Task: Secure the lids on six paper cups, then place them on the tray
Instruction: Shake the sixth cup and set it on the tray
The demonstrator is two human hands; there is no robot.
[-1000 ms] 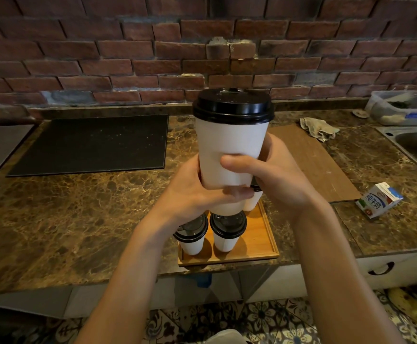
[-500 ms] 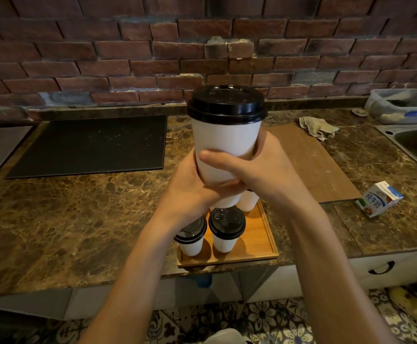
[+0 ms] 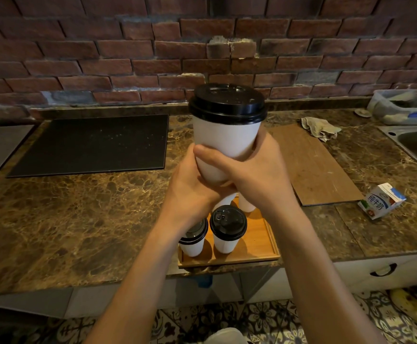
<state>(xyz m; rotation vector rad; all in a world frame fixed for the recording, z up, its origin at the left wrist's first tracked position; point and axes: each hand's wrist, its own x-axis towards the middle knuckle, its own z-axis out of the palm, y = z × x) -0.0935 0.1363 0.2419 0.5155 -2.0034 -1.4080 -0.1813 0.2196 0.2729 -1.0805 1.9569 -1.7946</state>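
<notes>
The marble counter [image 3: 78, 219] spread out below both hands. A black mat [image 3: 91, 145] lay out past the left hand and a wooden board [image 3: 311, 165] past the right. Directly beneath the hands sat the wooden tray [image 3: 259, 239].

Both hands held one white paper cup [image 3: 225, 142] upright, well above the tray. The left hand [image 3: 190, 192] was curled round its lower wall from the near left. The right hand [image 3: 254, 180] was wrapped round it from the right, with the thumb across the front. A black lid [image 3: 227, 103] capped the cup above the fingers, and its rim looked level and seated all round.

Under the wrists, two lidded cups [image 3: 228, 224] stood at the near end of the tray. The white bases of others [image 3: 247, 204] showed just behind them, but the hands hid how many.

The step in hand was probably setting this cup down. It would go best kept vertical and gripped low, without squeezing the soft wall, which could pop the lid. It should come down onto bare wood right of the near cups without knocking them. A small milk carton [image 3: 381, 203] lay far off to the right hand's side, clear of that path.
</notes>
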